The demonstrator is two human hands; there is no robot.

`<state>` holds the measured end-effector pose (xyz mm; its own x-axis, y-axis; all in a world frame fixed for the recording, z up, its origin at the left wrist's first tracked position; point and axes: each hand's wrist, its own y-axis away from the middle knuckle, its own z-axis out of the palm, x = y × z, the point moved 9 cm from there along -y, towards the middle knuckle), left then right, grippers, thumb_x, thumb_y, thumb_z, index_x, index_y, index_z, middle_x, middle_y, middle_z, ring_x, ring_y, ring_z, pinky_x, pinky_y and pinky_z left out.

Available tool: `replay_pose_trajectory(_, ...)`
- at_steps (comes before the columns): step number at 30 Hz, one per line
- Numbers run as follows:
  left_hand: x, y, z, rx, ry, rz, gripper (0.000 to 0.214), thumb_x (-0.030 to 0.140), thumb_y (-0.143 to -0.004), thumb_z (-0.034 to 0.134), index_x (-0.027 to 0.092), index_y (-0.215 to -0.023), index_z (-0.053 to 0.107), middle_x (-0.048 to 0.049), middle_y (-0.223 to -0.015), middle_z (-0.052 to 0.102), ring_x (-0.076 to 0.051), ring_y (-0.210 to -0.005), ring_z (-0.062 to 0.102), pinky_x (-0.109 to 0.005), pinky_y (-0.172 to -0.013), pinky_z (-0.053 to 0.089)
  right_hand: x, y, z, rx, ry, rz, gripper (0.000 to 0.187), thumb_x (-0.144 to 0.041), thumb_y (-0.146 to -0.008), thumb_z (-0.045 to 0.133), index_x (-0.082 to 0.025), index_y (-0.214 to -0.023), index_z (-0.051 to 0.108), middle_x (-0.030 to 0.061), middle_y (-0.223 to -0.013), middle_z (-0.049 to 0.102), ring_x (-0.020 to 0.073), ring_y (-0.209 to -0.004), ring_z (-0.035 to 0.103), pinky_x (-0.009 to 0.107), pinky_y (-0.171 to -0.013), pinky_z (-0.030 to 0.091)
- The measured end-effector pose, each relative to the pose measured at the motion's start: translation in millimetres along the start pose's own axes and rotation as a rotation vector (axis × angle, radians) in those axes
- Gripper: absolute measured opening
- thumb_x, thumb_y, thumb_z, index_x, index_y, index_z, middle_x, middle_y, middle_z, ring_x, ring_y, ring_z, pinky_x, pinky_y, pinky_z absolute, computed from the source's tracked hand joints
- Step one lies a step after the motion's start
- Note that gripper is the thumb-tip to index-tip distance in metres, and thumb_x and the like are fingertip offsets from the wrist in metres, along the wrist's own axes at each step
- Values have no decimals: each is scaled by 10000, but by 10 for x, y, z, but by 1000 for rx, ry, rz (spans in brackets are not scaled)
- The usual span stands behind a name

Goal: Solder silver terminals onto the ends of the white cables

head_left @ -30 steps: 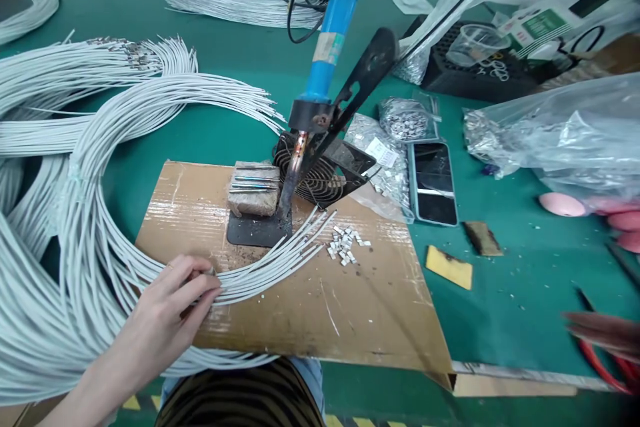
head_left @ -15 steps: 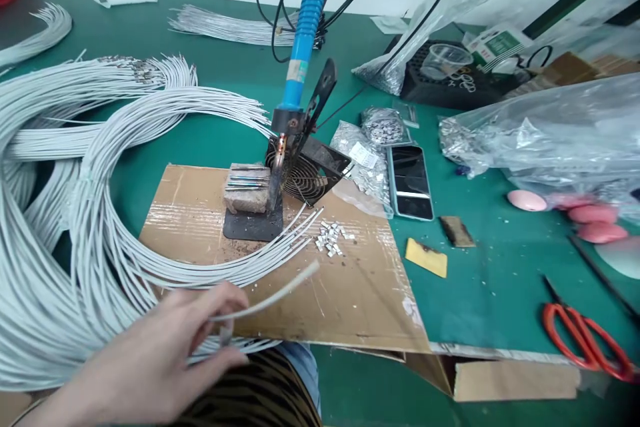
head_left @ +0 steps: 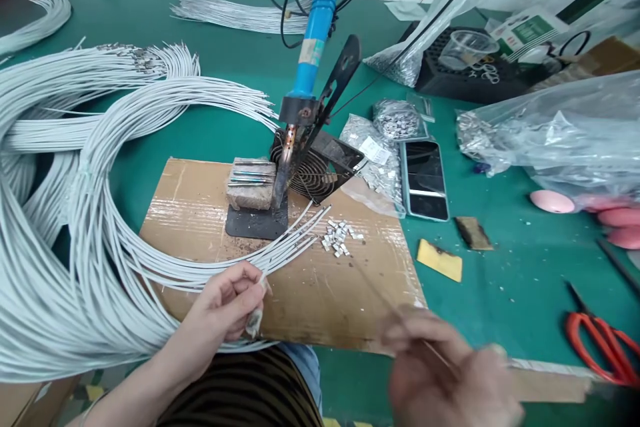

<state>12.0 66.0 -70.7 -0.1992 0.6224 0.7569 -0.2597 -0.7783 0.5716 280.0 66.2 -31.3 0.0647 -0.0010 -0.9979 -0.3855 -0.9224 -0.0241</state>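
My left hand [head_left: 227,303] rests at the near edge of the cardboard sheet [head_left: 350,300], fingers pinched on one white wire [head_left: 263,277] from the fan of wire ends [head_left: 295,240]. My right hand [head_left: 445,380] is low at the front right, blurred by motion; a thin wire or rod runs up from it toward the cardboard, and its fingers look closed around it. A blue-handled soldering iron [head_left: 313,47] leans in its black stand [head_left: 257,220], tip down beside a brownish sponge block [head_left: 250,187]. Several small metal terminals [head_left: 340,239] lie loose on the cardboard.
Big coils of white wire [head_left: 75,227] fill the left of the green table. A small fan [head_left: 315,170], a phone [head_left: 425,180], bags of metal parts [head_left: 550,133], yellow and brown pads [head_left: 440,260], pink discs [head_left: 553,201] and red scissors [head_left: 605,347] lie to the right.
My right hand has come into view at the front right, moving fast. My left hand moved back toward the wire ends and now pinches a wire near the cardboard.
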Motion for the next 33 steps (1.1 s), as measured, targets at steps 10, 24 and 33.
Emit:
replay_pose_trajectory(10,22,80,86,-12,113,37,349,521,-905,784,185,-852,707,65,-622,471,-54,-510,212,-191,-439,127,-178,113,1204,-471,-43,-8,125,-223,-887,782,-279,-971,854,-3,-729,637,135,-647,598,237,-571,480)
replay_pose_trajectory(24,-36,51,171,-59,205,27,355,499,-924,769,174,-828,667,64,-628,496,-38,-463,304,-167,-422,208,-66,145,1296,-565,-250,202,113,-197,-825,826,-278,-861,897,20,-687,666,119,-612,590,205,-528,462)
replay_pose_trajectory(33,-42,46,217,-77,204,17,385,490,-894,808,186,-783,599,95,-589,407,-53,-486,226,-204,-447,148,-3,160,1247,-456,-367,165,110,-204,-846,822,-276,-877,898,28,-671,690,114,-538,559,219,-463,422)
